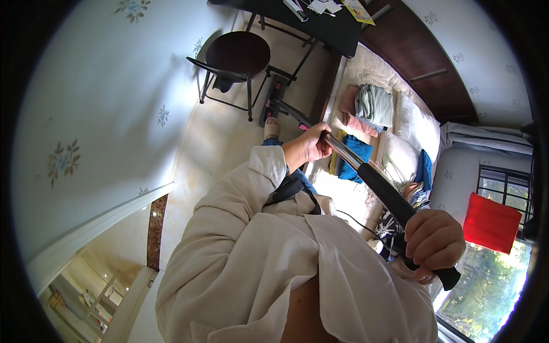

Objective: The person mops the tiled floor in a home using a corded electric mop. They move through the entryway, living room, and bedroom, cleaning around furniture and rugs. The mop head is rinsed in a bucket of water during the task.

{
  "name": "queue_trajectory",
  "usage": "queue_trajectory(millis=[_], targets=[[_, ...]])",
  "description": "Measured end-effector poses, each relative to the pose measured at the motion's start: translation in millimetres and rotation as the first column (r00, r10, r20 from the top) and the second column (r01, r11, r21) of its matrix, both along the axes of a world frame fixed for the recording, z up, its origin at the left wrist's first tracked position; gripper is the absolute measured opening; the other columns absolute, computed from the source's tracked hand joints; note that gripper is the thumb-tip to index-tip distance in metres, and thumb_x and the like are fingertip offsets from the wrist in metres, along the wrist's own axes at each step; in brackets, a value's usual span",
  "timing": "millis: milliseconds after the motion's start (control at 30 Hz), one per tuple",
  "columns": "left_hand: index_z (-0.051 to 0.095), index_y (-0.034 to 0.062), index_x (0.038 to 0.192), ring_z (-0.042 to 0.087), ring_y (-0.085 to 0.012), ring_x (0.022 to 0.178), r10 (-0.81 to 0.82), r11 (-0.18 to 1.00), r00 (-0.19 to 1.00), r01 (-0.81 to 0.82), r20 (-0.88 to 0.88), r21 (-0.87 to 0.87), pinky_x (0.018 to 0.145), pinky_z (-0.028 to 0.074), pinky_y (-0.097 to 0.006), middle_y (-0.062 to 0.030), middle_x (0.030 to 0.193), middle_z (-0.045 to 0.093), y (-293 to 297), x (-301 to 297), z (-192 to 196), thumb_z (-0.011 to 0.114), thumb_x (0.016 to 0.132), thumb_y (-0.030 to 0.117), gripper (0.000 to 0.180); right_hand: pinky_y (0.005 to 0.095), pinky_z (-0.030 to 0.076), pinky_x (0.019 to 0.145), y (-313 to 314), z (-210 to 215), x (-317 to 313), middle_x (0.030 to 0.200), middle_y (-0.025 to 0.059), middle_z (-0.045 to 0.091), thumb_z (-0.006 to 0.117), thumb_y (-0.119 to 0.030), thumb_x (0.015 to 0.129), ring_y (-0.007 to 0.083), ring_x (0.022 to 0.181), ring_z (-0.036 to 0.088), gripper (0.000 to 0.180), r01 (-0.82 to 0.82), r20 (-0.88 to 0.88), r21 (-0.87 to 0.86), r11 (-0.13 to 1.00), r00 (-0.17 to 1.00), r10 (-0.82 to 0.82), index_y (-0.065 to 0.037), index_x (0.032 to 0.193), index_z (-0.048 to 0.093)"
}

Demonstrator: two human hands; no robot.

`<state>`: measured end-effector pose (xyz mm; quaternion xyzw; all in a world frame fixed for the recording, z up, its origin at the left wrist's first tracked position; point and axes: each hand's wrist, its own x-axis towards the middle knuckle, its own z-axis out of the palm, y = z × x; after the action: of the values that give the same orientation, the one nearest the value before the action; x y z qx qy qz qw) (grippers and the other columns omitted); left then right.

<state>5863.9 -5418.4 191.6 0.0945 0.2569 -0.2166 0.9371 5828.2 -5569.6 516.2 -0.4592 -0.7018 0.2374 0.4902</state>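
Observation:
I hold a flat mop slantwise across my body, its handle (384,191) a metal tube with a black grip. My left hand (313,144) is closed around the lower part of the handle, beside the bed. Farther up, my right hand (434,239) wraps round the black grip close to its end. The mop's dark, flat head (275,98), with pink parts on it, rests on the floor next to a chair (237,54) and just ahead of my foot (272,128). My left hand hides part of the pole.
Beyond the chair stands a black table (327,26) with papers on it. On the right, a bed (337,194) bears folded clothes (373,107), blue cloth (355,159), hangers and pillows (416,120). A red cloth (492,223) hangs by the window. A wall (108,114) runs along the left.

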Motion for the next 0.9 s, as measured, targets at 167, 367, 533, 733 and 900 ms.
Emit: queue_trajectory(millis=[167,367,533,733,900], targets=[[0.049,0.01,0.069,0.051,-0.0136,0.052,0.025,0.999,0.999,-0.025,0.021,0.026,0.049,0.043,-0.027,-0.0021,0.062,0.055,12.3,1.0,-4.6,0.054,0.073,0.022,0.014,0.0306,0.047,0.052,10.6,-18.1,-18.0,0.058,0.0046,0.054,0.067,-0.002,0.065,0.0186,0.051,0.054,0.017,0.032,0.037,0.072,0.997,0.999,-0.034,-0.006,0.065,0.051],[0.046,0.0112,0.064,0.048,-0.0148,0.047,0.232,0.971,0.97,-0.227,-0.077,0.073,0.043,0.04,-0.027,-0.0021,0.057,0.05,36.0,35.2,-26.7,0.054,0.069,0.021,0.013,0.036,0.043,0.053,30.8,-47.7,-16.9,0.06,0.006,0.051,0.064,0.007,0.06,0.0248,0.054,0.053,0.019,0.112,0.097,-0.082,0.99,0.99,-0.104,-0.004,0.062,0.049],[0.04,0.0147,0.067,0.051,-0.0133,0.053,0.3,0.953,0.951,-0.296,-0.077,0.059,0.045,0.043,-0.032,0.001,0.055,0.044,60.7,81.0,-65.3,0.056,0.067,0.016,0.015,0.0362,0.042,0.056,66.8,-78.6,15.7,0.061,0.0064,0.05,0.064,0.007,0.062,0.0256,0.056,0.052,0.02,0.151,0.093,-0.076,0.986,0.985,-0.144,-0.004,0.061,0.048],[0.045,0.0142,0.061,0.051,-0.0134,0.045,0.154,0.987,0.98,-0.147,-0.125,0.064,0.039,0.04,-0.028,0.0001,0.052,0.05,68.4,115.8,-82.3,0.055,0.07,0.017,0.014,0.0347,0.043,0.057,74.6,-91.4,46.2,0.061,0.006,0.053,0.061,0.007,0.06,0.0225,0.054,0.053,0.02,0.405,0.044,0.009,0.914,0.913,-0.405,-0.005,0.072,0.049],[0.041,0.0151,0.055,0.038,-0.0087,0.034,0.105,0.984,0.985,-0.083,-0.135,0.156,0.033,0.031,-0.021,0.0032,0.045,0.04,54.4,128.1,-46.9,0.052,0.072,0.016,0.02,0.0342,0.041,0.059,59.0,-75.8,61.9,0.065,0.006,0.052,0.054,0.001,0.072,0.0181,0.054,0.05,0.01,0.588,-0.181,0.045,0.808,0.8,-0.572,-0.006,0.076,0.047]])
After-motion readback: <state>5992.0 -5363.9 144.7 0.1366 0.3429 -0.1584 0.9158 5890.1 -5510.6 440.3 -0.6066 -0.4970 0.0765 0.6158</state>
